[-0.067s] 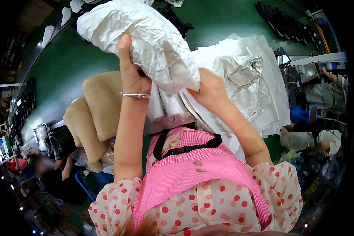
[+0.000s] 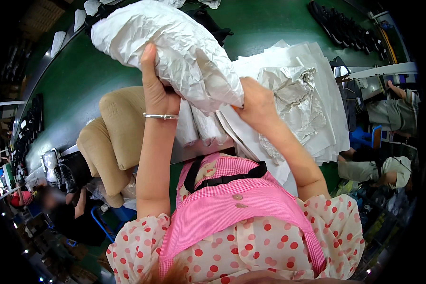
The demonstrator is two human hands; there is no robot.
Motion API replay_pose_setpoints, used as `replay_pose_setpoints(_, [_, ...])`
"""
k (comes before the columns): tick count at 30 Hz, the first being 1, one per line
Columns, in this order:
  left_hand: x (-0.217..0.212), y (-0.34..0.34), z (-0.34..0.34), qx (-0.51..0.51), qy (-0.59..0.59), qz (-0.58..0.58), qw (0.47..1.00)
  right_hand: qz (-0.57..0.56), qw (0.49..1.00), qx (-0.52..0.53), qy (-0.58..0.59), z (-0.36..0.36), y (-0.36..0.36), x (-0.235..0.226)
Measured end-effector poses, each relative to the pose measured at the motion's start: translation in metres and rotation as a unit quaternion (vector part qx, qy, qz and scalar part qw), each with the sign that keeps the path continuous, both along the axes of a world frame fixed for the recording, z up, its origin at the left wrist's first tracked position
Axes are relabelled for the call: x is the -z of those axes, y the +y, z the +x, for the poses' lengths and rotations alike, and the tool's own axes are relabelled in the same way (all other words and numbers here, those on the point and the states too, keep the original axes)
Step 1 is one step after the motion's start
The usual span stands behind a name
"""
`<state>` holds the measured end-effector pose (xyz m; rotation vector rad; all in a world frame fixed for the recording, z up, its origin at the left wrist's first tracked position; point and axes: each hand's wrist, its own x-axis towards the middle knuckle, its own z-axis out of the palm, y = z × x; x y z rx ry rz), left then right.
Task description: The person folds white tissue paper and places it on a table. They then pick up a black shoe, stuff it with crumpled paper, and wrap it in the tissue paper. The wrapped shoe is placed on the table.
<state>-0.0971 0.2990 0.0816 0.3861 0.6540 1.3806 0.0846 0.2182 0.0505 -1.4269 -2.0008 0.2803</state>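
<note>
Crinkled matt paper, smooth green tabletop

White paper bundle (image 2: 175, 47): crumpled, dry, matt. Stack of sheets (image 2: 317, 94) at right: thin, creased tissue. Conveyor table (image 2: 80, 80): smooth, faintly glossy green. Tan pads (image 2: 118, 123) near left: soft, suede-like. Bangle (image 2: 160, 116): shiny metal.

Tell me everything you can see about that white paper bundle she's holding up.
The white paper bundle is a long, bulging parcel of crumpled tissue-like paper, heavily creased; what it wraps is hidden. It is held tilted above the green table, its higher end toward the left. The left hand grips its underside with the thumb up its side, and the right hand clasps its lower end.
</note>
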Motion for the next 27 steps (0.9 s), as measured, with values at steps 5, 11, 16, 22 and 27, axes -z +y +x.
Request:
replay_pose_setpoints(5, [0.007,-0.008,0.003,0.064,-0.127,-0.052,0.988,0.132,0.990,0.017,-0.053,0.007,0.019,-0.003])
replay_pose_setpoints(11, [0.002,-0.018,-0.002,0.071,-0.167,-0.028,0.983,0.136,0.978,0.092,-0.131,-0.015,0.015,-0.004])
replay_pose_setpoints(16, [0.004,-0.028,-0.004,0.012,-0.018,-0.007,1.000,-0.082,0.983,0.087,-0.136,-0.014,0.013,0.000])
replay_pose_setpoints(22, [0.011,-0.016,-0.038,0.106,-0.135,-0.005,0.985,-0.083,0.995,-0.040,0.048,-0.017,0.002,-0.015])
replay_pose_setpoints(27, [0.031,-0.022,-0.054,0.142,-0.148,-0.006,0.979,-0.090,0.984,-0.118,0.099,-0.025,-0.008,-0.035])
